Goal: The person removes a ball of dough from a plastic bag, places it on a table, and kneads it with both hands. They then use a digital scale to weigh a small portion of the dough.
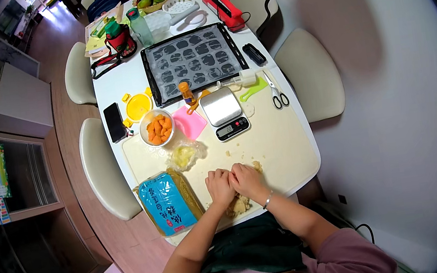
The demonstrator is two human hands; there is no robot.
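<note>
Pressing together in the head view, your left hand (221,187) and right hand (248,181) meet over the near part of the cream mat (279,139), fingers curled, knuckles up. Cannot tell what, if anything, is pinched between them. Crumbly dough (238,205) lies just below, between your wrists; a smaller lump (257,166) shows beside your right hand.

Risks, as judged: the dough looks dry and short, so uneven pressure could split it. Loose crumbs (227,153) lie between you and the scale (220,107); a careless sweep might carry them onto its pan. Your left forearm runs near the blue-labelled package (168,204), close to the desk (117,83) edge; an elbow swung outward could nudge it.

Materials: dough pale tan, ragged, grainy. Package blocky, glossy film. Plastic wrap (183,155) crumpled, clear, yellowish inside. Round bowl (142,131), thin-walled, holding rough orange lumps (160,130). Scale pan flat, brushed metal. Beyond it, a dark rectangular tray (150,79) under a translucent liner (205,75), dark rounded patches showing in rows.
</note>
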